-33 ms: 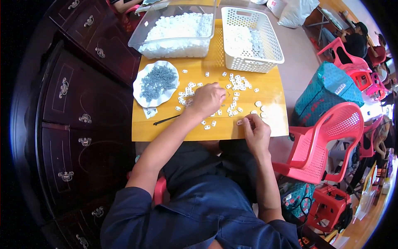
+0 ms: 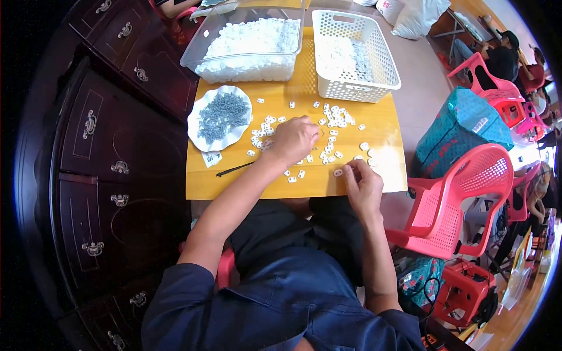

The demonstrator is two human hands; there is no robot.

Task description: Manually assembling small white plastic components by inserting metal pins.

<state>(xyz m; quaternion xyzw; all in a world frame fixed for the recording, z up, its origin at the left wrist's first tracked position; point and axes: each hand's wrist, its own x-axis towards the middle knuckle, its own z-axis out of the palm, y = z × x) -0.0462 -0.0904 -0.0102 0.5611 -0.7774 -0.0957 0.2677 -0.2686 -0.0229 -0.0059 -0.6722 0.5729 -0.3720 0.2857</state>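
Observation:
Small white plastic pieces point(image 2: 331, 120) lie scattered over the middle of a yellow wooden table point(image 2: 304, 93). My left hand point(image 2: 293, 140) rests palm down among them with its fingers curled, and what is under it is hidden. Near the table's front edge, my right hand point(image 2: 363, 184) has its fingertips pinched together on a small white piece. Another white piece point(image 2: 338, 172) lies just left of those fingers. A thin black tool point(image 2: 234, 169) lies near the front left of the table.
A white plate of small grey metal parts point(image 2: 219, 117) sits at the left. Behind it stand a clear tub of white pieces point(image 2: 246, 41) and a white slotted basket point(image 2: 354, 52). A dark cabinet point(image 2: 111, 164) is to the left, a red plastic chair point(image 2: 462, 199) to the right.

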